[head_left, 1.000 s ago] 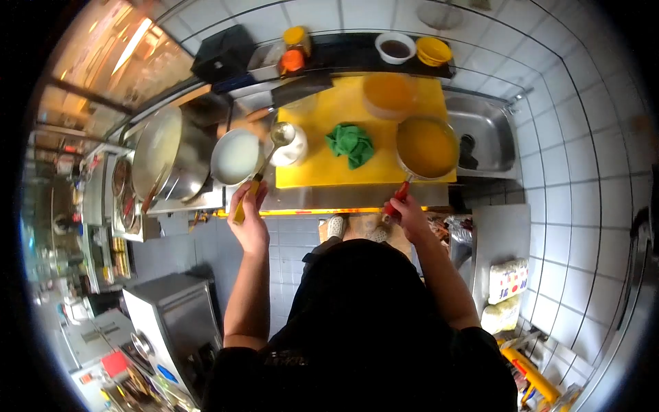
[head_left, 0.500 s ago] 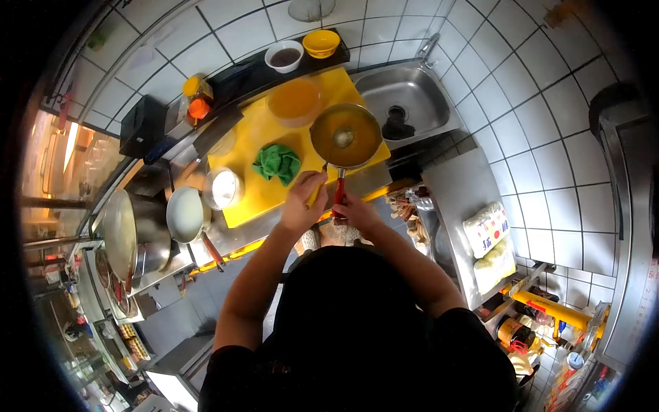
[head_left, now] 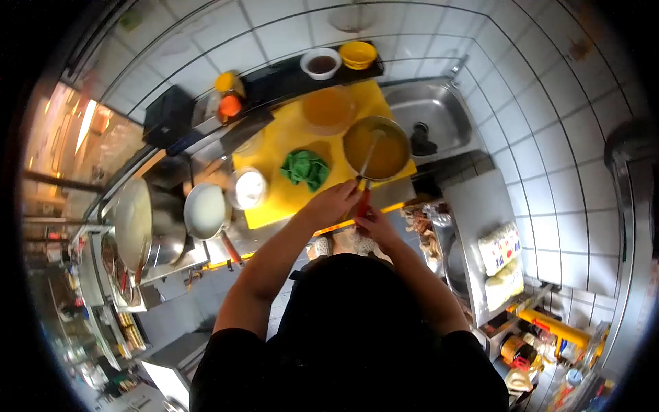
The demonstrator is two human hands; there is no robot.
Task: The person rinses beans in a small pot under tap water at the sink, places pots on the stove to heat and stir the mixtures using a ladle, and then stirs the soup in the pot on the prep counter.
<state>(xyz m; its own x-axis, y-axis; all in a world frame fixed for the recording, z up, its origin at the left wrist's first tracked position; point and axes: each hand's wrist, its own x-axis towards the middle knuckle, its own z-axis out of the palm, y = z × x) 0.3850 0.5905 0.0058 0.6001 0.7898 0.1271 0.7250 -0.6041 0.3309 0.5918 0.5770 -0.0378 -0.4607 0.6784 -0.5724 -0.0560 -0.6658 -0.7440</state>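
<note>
My left hand [head_left: 335,204] is closed round the handle of a metal ladle [head_left: 373,152], whose head dips into orange-brown liquid in a round pan [head_left: 407,141]. Just beside it, my right hand [head_left: 376,225] grips the pan's red handle [head_left: 364,202]. The pan sits at the right end of a yellow cutting board [head_left: 271,209]. Behind and left of the pan is a clear bowl of orange liquid [head_left: 328,110]. A crumpled green cloth [head_left: 305,169] lies left of the pan, and a container of white contents [head_left: 249,189] stands at the board's left edge.
A steel sink [head_left: 449,113] is at the back right. Two bowls, white [head_left: 320,63] and yellow [head_left: 358,55], stand on a black ledge. At the left are a large pot [head_left: 165,230] and a smaller pan of whitish liquid [head_left: 204,211]. A cleaver [head_left: 247,130] lies near the board.
The view has shifted, so the scene appears further right. The ladle has tilted, with its shaft now reaching across the pan's liquid. My left hand is closer to the pan handle.
</note>
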